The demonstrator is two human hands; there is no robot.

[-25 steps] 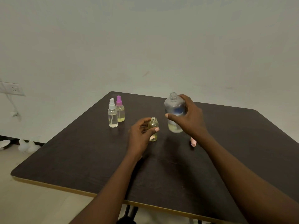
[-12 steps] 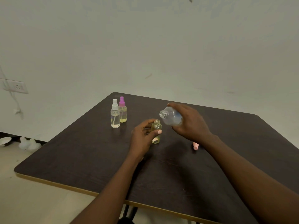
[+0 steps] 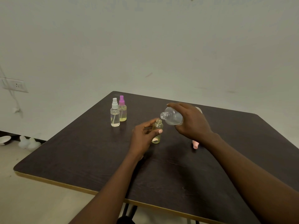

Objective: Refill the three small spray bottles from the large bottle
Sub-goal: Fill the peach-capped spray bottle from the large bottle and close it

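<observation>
My left hand (image 3: pixel 143 138) grips a small uncapped yellowish bottle (image 3: pixel 157 130) that stands upright on the dark table (image 3: pixel 97 159). My right hand (image 3: pixel 191 122) holds the large clear bottle (image 3: pixel 171 117) tipped on its side, its open neck just above and to the right of the small bottle's mouth. Two capped spray bottles stand together at the far left of the table: one with a white cap (image 3: pixel 115 113) and one with a purple cap (image 3: pixel 122 109). A pink spray cap (image 3: pixel 195 145) lies on the table under my right wrist.
A white wall rises behind the table, with a power socket (image 3: pixel 16 85) and a cable at the left. White objects (image 3: pixel 28 143) and a bowl (image 3: pixel 4 140) sit on the floor at the left. The table's front edge runs just below my forearms.
My right hand has tilted the large bottle from upright to nearly horizontal and brought its neck down to the small bottle's mouth. My left hand keeps its hold on the small bottle.
</observation>
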